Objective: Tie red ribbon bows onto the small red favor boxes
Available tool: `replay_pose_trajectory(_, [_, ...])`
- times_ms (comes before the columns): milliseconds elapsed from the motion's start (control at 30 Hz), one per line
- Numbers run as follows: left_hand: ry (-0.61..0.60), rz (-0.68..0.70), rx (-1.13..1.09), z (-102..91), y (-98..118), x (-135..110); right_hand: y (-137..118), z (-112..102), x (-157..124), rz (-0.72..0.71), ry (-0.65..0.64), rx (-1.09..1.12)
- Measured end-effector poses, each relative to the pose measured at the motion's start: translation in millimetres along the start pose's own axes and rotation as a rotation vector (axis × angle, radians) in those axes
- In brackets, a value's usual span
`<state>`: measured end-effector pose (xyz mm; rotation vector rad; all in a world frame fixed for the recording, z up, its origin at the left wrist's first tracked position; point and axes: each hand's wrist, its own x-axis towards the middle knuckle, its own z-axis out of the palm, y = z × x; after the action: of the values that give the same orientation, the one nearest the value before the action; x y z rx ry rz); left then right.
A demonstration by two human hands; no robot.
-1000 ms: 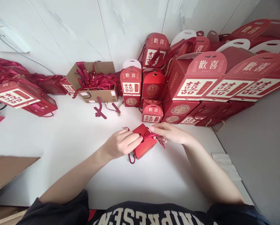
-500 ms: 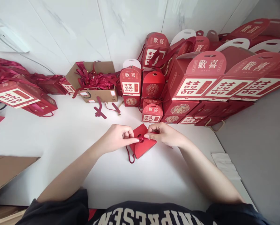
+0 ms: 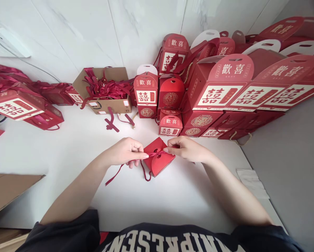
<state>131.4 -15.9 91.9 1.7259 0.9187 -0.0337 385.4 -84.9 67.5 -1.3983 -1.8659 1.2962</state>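
A small red gift box (image 3: pixel 162 163) sits on the white table in front of me, its flaps folded together at the top. Across its top runs a dark red ribbon (image 3: pixel 154 153), crossed or knotted over the slot. My left hand (image 3: pixel 125 152) pinches one side of the ribbon just left of the box, and a loose tail hangs down from it. On the other side my right hand (image 3: pixel 184 148) pinches the ribbon close to the box's right edge. A twisted red cord (image 3: pixel 145 174) lies against the box's left side.
Stacked red gift boxes (image 3: pixel 225 82) line the back right. A cardboard box (image 3: pixel 109 105) full of ribbons stands at the back, with cut ribbon pieces (image 3: pixel 111 124) before it. More red boxes (image 3: pixel 16 106) are at left, near a cardboard flap (image 3: pixel 12 190). White paper (image 3: pixel 252 183) lies at right.
My left hand has moved left, away from the box's middle, drawing the ribbon out straight. Its loose tail now shows below that hand. My right hand has shifted only slightly to the right.
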Motion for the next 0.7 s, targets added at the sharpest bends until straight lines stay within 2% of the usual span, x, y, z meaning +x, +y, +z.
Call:
replay_pose_trajectory(67, [0.042,0.014,-0.014,-0.3,-4,2,1,-2,-1,0.009,-0.017,0.006])
replay_pose_trajectory(200, [0.234,0.160,0.058,0.3,-11,9,4,-1,1,0.042,-0.072,0.119])
replay_pose_trajectory(267, [0.287,0.179,0.085,0.7,-12,11,6,1,3,0.079,-0.114,0.199])
replay_pose_trajectory(433, [0.227,0.055,0.078,2.9,-7,12,10,4,5,0.093,-0.141,0.297])
replay_pose_trajectory(567, [0.202,-0.021,0.106,3.2,-6,12,9,5,7,0.016,-0.018,0.188])
replay_pose_trajectory(700, [0.139,-0.024,0.082,2.2,-10,14,8,5,8,-0.059,0.051,0.138])
